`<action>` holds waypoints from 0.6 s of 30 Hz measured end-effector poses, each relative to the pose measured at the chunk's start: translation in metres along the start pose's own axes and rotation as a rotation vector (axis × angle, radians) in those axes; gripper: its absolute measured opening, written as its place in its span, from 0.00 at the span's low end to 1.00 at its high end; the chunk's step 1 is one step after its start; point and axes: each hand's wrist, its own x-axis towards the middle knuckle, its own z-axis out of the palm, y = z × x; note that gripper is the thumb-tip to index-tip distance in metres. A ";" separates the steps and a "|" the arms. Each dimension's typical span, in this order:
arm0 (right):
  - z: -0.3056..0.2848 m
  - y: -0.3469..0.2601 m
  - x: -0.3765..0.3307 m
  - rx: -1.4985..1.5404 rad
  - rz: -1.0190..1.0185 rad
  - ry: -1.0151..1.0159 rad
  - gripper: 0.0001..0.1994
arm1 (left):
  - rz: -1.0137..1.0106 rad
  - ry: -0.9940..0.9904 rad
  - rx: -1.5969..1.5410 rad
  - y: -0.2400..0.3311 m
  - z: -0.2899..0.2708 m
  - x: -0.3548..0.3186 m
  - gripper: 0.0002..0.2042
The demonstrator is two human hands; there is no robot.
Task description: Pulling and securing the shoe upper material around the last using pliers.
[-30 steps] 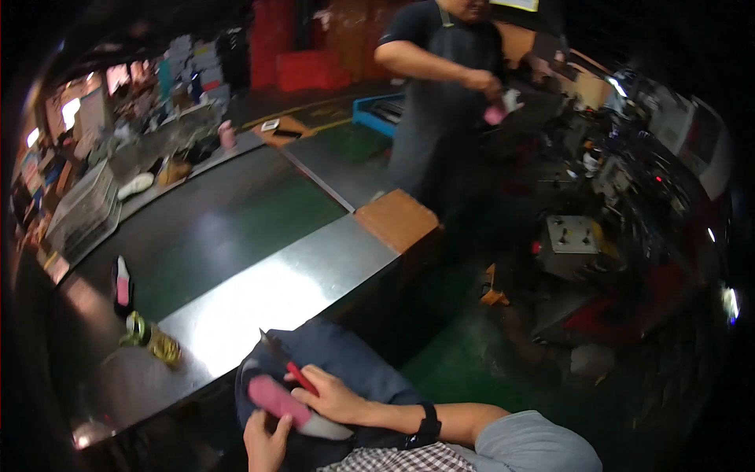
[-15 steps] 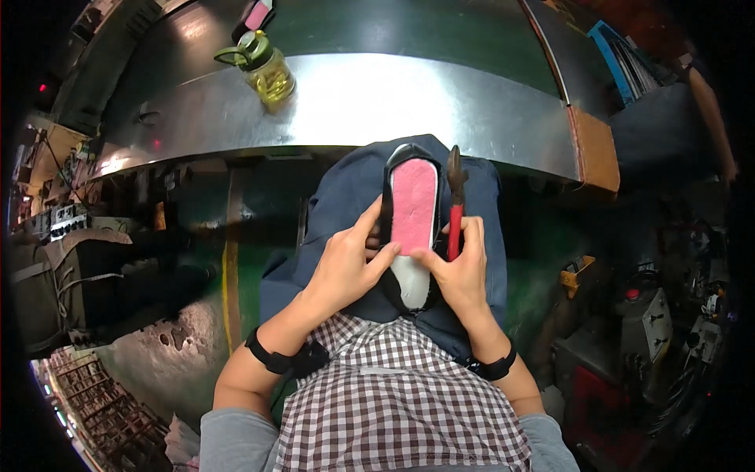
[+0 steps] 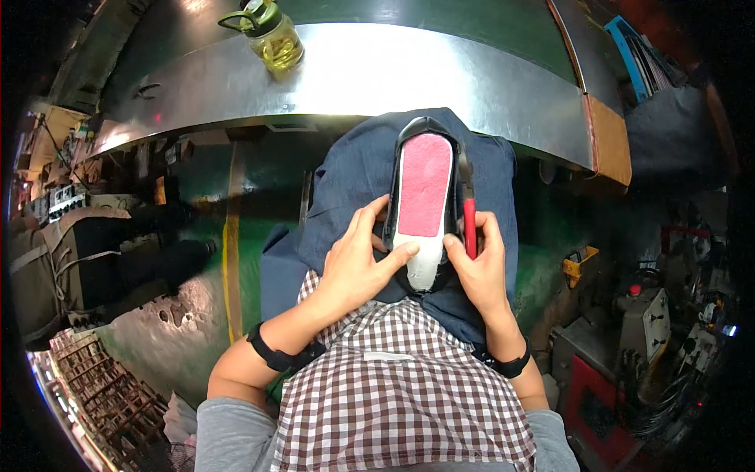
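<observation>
A black shoe upper on a last [image 3: 425,185] rests sole up on the blue cloth [image 3: 346,177] over my lap, its pointed toe away from me. Pink material covers the front of its sole; the part nearer me is pale grey-white. My left hand [image 3: 354,256] grips the left side, thumb on the pale part, some fingers hidden beneath. Red-handled pincers [image 3: 469,224] stand along the shoe's right side, jaws pointing away. My right hand [image 3: 481,267] holds their handle, with its thumb at the shoe's right edge.
Beyond my knees runs a metal-edged bench [image 3: 377,67] carrying a green-lidded bottle [image 3: 279,51]. A brown block [image 3: 609,145] caps the bench's right end. To the right are a yellow holder [image 3: 580,266] and a machine box [image 3: 649,322]; a dark cloth-covered thing [image 3: 47,259] lies left.
My right thumb has slid from the inner end of the pink part to the shoe's right edge. The pincers have come closer against the shoe. The view has shifted, so the bench sits higher.
</observation>
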 end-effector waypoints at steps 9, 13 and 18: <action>-0.012 0.016 -0.006 0.028 -0.056 -0.106 0.14 | -0.284 -0.326 -0.461 -0.006 -0.002 0.001 0.41; -0.018 0.009 -0.004 0.087 -0.002 -0.206 0.14 | -0.268 -0.327 -0.686 -0.024 0.003 0.002 0.41; -0.024 0.018 -0.004 0.305 -0.012 -0.207 0.14 | -0.293 -0.307 -0.785 -0.025 0.003 0.003 0.41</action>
